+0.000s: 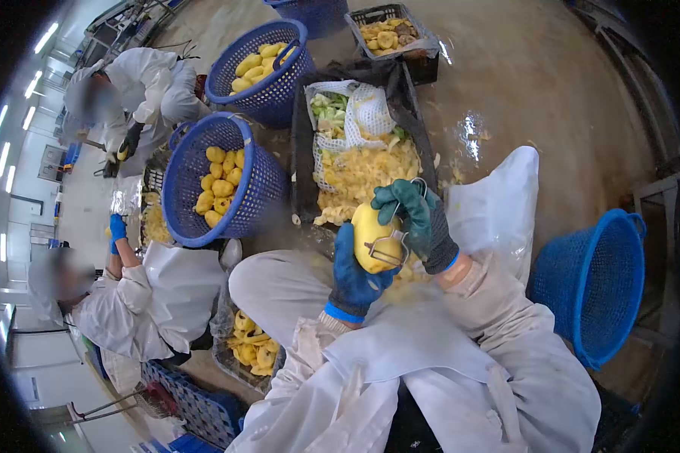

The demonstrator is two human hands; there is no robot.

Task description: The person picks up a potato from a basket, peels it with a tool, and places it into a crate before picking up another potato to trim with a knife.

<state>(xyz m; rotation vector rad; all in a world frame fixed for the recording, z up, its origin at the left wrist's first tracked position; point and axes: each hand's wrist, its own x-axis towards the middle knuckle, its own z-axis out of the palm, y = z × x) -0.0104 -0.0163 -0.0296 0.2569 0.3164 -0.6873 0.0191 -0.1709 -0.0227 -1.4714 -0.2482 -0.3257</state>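
A large peeled yellow fruit or vegetable [372,235] rests in my left hand [355,272], which wears a blue glove and cups it from the left and below. My right hand [419,223], in a green glove, grips a metal peeler [387,249] whose blade lies against the yellow surface. Just beyond my hands is a black crate [304,174] holding yellow peelings [363,175], a white net [369,113] and green scraps [329,113]. White protective clothing covers my lap and arms.
Blue baskets [261,181] [279,94] of peeled yellow pieces stand left of the crate. Another blue basket [589,291] is at my right. A crate of peelings [253,347] sits by my left knee. Two people in white [159,302] [155,83] work at the left.
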